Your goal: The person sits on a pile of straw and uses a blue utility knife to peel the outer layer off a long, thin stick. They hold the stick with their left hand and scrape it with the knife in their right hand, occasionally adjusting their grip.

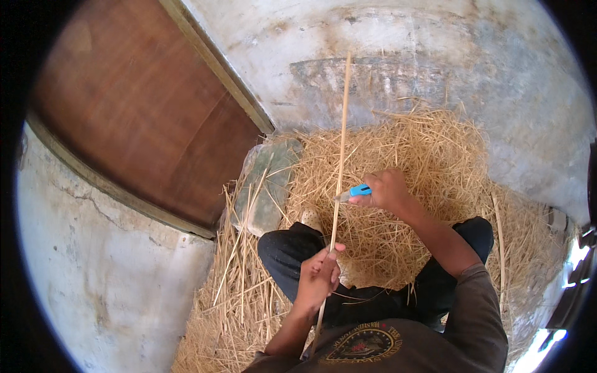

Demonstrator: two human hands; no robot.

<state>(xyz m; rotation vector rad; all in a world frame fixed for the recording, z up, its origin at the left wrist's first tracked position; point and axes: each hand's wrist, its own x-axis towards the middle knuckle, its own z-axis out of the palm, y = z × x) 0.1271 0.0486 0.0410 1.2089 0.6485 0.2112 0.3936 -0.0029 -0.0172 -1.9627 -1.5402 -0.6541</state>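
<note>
A long, thin, pale strip, looking like split bamboo or cane [342,133], runs upright through the middle of the head view, from my body toward the far wall. My left hand [319,273] is closed around its lower part, above my lap. My right hand [384,189] grips a utility knife [359,191] with a bright blue handle. The knife's blade points left and meets the strip about midway along its length. Whether the edge cuts into the strip is too small to tell.
A thick heap of straw-like shavings [429,149] covers the floor around my bent legs. A greenish stone slab [270,186] lies left, with loose strips across it. Beyond are a brown door panel [149,105] in a wooden frame and a stained pale wall [528,93].
</note>
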